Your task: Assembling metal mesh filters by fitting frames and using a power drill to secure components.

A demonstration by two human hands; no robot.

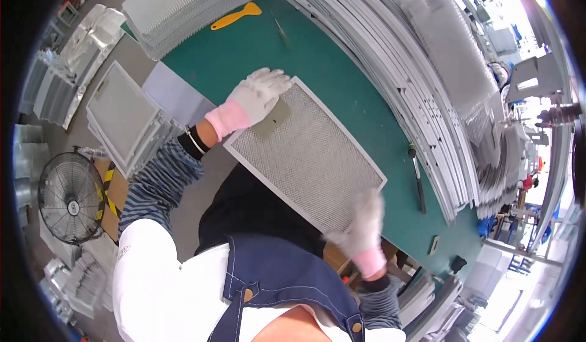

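A rectangular mesh panel [311, 150] in a pale metal frame lies slantwise across the near edge of the green worktable. My left hand [262, 95], in a white glove with a pink cuff, rests on the panel's upper left end. Its fingers stretch out flat toward the far corner. Beside that palm is a grey-green square patch [273, 120] on the mesh; whether it is loose or part of the panel, I cannot tell. My right hand [361, 223], gloved alike, is over the panel's lower right end. Motion blurs its fingers, so their grip is unclear.
Stacked mesh panels [189, 9] and long frame strips [378, 67] line the table's far side. On the green top [323, 43] lie a yellow scraper [237, 17], a thin pointed tool [281, 29] and a dark-handled tool [417, 177]. A black fan [72, 198] stands at left.
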